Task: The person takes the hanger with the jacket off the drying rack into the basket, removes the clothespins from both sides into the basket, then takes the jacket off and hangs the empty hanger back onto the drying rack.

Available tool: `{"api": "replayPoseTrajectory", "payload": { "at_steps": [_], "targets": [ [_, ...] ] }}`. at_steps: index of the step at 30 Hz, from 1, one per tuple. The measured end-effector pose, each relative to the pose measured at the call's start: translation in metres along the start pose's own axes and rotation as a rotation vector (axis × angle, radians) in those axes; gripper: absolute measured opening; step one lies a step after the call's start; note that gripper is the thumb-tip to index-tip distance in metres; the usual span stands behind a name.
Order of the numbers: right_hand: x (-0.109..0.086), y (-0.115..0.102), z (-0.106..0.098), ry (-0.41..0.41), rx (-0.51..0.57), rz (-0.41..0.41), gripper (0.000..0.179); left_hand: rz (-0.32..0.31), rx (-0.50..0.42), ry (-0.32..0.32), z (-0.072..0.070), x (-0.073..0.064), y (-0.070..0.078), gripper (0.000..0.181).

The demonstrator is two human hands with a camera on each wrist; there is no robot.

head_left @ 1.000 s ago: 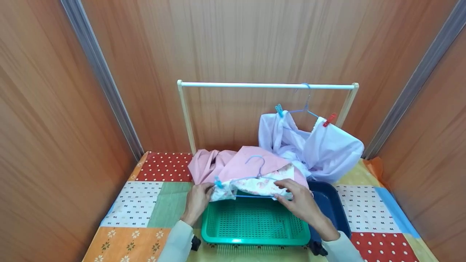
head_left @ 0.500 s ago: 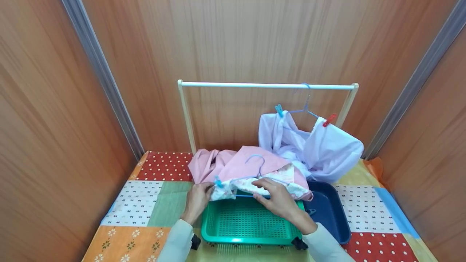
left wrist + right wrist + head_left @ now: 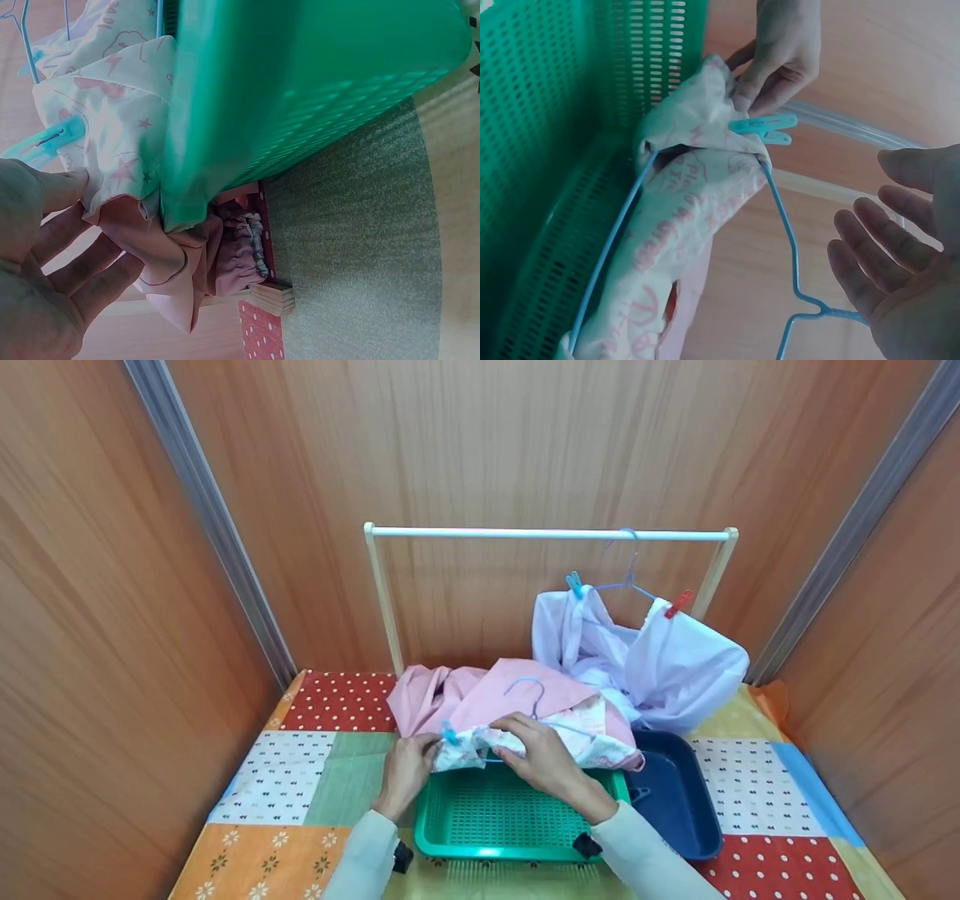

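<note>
A pink garment (image 3: 510, 686) with a white printed part (image 3: 667, 232) lies over the far side of the green basket (image 3: 525, 851). A blue wire hanger (image 3: 793, 259) runs along the white part, its hook pointing up in the head view. At the left end, a light-blue clothespin (image 3: 763, 127) clips the cloth to the hanger. My left hand (image 3: 405, 772) pinches the cloth's edge right beside that clothespin. My right hand (image 3: 546, 757) holds nothing; its fingers are spread loosely near the hanger's middle, as the right wrist view shows.
Behind stands a white rail (image 3: 487, 533), with a pale lavender garment (image 3: 675, 675) hung at its right by a blue hanger, a blue clothespin (image 3: 574, 585) and a red clothespin (image 3: 679, 604). A navy tray (image 3: 679, 810) holding a dark clip (image 3: 639, 795) sits right of the basket.
My right hand has moved left along the hanger from the garment's right end, uncovering that end and more of the navy tray. The left hand has stayed at the blue clothespin.
</note>
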State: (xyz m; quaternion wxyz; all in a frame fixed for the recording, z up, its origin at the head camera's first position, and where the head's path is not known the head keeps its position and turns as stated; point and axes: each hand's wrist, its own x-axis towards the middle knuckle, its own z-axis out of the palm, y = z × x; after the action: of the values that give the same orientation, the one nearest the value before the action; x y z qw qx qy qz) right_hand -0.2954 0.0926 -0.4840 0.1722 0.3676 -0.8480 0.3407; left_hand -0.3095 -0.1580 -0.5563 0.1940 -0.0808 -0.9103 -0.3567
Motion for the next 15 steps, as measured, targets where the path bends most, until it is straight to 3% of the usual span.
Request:
{"api": "replayPoseTrajectory", "payload": {
  "at_steps": [15],
  "targets": [
    [0.023, 0.001, 0.026, 0.04, -0.091, -0.029, 0.029, -0.017, -0.002, -0.009, 0.001, 0.0, -0.001, 0.014]
  ]
}}
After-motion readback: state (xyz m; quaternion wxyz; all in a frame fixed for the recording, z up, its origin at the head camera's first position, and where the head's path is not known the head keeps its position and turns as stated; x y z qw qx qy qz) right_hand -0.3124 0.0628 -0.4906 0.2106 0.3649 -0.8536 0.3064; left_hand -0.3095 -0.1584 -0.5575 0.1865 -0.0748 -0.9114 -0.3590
